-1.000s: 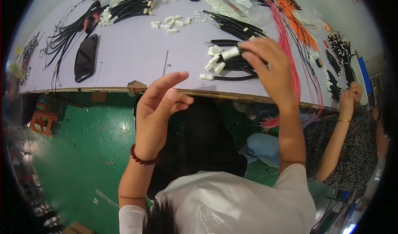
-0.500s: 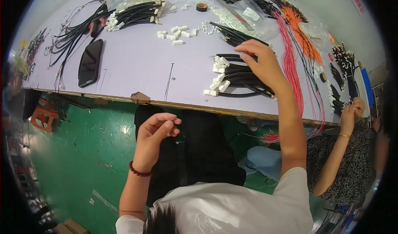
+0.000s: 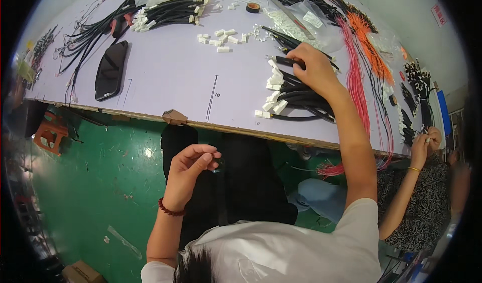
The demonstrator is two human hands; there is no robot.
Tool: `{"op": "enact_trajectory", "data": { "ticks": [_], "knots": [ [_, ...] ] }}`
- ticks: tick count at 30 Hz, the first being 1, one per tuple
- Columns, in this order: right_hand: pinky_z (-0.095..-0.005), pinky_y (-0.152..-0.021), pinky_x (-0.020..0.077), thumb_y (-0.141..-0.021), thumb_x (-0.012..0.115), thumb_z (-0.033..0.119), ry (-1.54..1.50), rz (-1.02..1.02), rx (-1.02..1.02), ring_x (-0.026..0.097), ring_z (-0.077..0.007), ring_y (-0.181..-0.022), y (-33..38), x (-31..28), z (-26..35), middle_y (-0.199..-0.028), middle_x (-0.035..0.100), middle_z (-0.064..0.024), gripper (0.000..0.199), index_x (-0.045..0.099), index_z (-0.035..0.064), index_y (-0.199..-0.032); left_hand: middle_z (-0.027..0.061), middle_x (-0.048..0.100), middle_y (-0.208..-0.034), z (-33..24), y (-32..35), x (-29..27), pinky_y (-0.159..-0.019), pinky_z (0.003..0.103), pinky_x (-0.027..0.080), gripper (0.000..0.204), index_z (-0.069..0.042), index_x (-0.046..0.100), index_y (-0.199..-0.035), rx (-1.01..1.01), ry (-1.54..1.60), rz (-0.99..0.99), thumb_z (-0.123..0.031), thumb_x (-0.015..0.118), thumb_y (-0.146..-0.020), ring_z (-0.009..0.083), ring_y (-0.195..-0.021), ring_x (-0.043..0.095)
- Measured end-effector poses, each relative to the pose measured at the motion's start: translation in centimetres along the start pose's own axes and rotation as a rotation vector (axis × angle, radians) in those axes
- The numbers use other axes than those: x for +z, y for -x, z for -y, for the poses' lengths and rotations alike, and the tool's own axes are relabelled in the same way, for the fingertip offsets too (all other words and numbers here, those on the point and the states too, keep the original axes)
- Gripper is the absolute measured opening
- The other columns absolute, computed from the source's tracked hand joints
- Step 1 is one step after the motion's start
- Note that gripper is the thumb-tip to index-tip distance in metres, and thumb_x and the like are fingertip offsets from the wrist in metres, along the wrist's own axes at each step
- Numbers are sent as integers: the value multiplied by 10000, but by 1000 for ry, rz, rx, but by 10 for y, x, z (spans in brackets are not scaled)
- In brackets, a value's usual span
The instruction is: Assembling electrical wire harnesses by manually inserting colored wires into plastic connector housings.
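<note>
Over the table's right half, my right hand pinches one short black sleeved cable near its left end. Just below it lies a bundle of black sleeved cables with white connectors on their left ends. Above that hand, more black cables lie slanted on the table. My left hand hangs over my lap in front of the table edge. Its fingers are curled with the thumb close to them, and whatever is at the fingertips is too small to make out.
Loose white connectors and a tape roll lie mid-table. A phone and pliers are left. Pink wires and orange wires run along the right. A co-worker's hands work at far right.
My right hand has closed on a black cable, where before its fingers were apart above the cables. My left hand stays over my lap, slightly lower. The whole view has shifted a little.
</note>
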State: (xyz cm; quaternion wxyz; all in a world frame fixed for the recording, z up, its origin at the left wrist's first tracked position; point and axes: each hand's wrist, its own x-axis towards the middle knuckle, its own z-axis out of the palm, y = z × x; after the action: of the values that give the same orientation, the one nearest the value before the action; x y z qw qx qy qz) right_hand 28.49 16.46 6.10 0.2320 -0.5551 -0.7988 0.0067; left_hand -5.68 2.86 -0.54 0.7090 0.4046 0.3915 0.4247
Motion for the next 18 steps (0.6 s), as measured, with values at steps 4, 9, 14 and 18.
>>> {"op": "enact_trajectory", "data": {
  "ticks": [4, 9, 14, 18],
  "knots": [
    [-336, -754, 493, -761, 651, 47, 87, -80, -22, 617, -286, -834, 3, 3, 0, -944, 611, -110, 249, 645, 53, -1010, 70, 673, -965, 5, 5, -7, -754, 245, 506, 143, -22, 626, -1051, -31, 31, -35, -90, 584, -932, 112, -801, 622],
    [-281, -824, 470, -831, 672, 63, -48, -275, 56, 616, -199, -905, 27, -21, 28, -985, 647, -80, 209, 669, 38, -1039, 54, 668, -957, 25, 6, -46, -768, 239, 494, 156, -14, 626, -1057, -47, 20, -93, -101, 579, -937, 105, -813, 614],
    [-305, -665, 501, -839, 550, -68, -143, -414, 17, 590, -194, -693, 106, -8, 132, -818, 620, -120, 54, 604, -61, -835, 45, 671, -964, 77, -2, -132, -787, 236, 486, 175, -5, 630, -1066, -88, -94, -280, -119, 585, -941, 100, -832, 609],
    [-317, -519, 469, -730, 633, -5, -165, 281, -205, 585, -224, -576, 106, 50, 195, -669, 589, -77, 138, 642, 85, -835, 65, 675, -927, 106, -10, -178, -726, 257, 513, 149, 11, 640, -1039, 4, -391, -398, -61, 598, -915, 128, -805, 629]
  ]
}}
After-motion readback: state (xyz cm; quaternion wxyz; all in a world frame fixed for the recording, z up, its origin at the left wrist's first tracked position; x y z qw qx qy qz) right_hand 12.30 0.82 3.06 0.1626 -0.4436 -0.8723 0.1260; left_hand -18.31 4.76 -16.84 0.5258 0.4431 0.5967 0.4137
